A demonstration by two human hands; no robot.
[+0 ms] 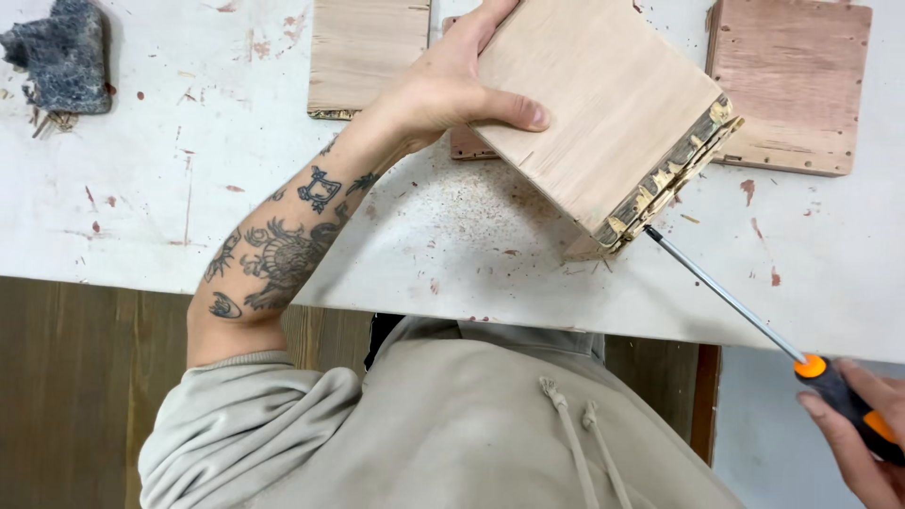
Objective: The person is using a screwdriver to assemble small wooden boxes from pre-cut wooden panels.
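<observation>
Head view. A plywood block (603,104) is held tilted on the bench (189,188), near the middle of its near edge, by the left hand (452,85); the hand is closed on the block's left side, the thumb lying across the top face and the fingers wrapped out of sight behind. The block's lower right edge is ragged: splinters and pale lumps (dried glue, by the look of it) stand along the seam between its layers, so the cleaning or prying of that edge is judged unfinished. A screwdriver (735,302) is gripped by the right hand (863,434) at the lower right, off the bench's near edge; the hand is closed round the black and orange handle, and the tip of the shaft is set against the ragged seam at the block's lowest corner. Sawdust and chips are scattered on the bench under and just beside the block, which suggests that some material has already been worked loose, though most of the rough seam is left.

Two further wooden panels lie along the far edge: one (368,57) left of the block, one (792,85) toward the far right corner. A dark grey rag (61,57) lies at the far left corner. A third, reddish piece (467,141) is partly hidden under the block.
</observation>
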